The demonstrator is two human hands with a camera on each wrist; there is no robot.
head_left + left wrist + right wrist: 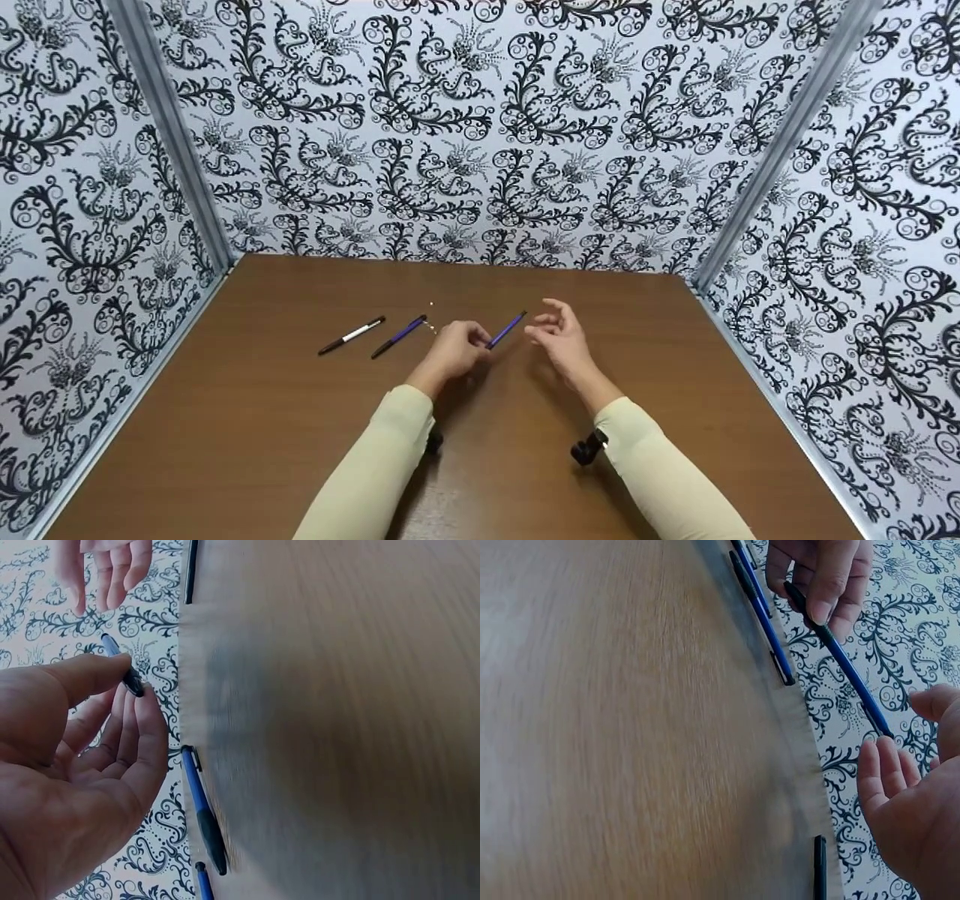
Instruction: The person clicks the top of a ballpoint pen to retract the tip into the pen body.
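Observation:
My left hand [456, 349] pinches a blue pen [508, 328] by its dark grip between thumb and fingers. The pen slants above the table, its clip end pointing up and right. Close to that end is my right hand [564, 341], fingers loosely bent and holding nothing. In the right wrist view its fingertips [886, 754] almost meet the pen tip; whether they touch I cannot tell. On the table left of my hands lie another blue pen [399, 337] and a white pen with black ends [351, 336].
A dark pen [820, 867] lies on the table on the right hand's side. Tiny pale specks [430, 325] show beside the blue pen, too small to identify. Patterned walls [465, 135] enclose the brown table [225, 450] at the back and sides.

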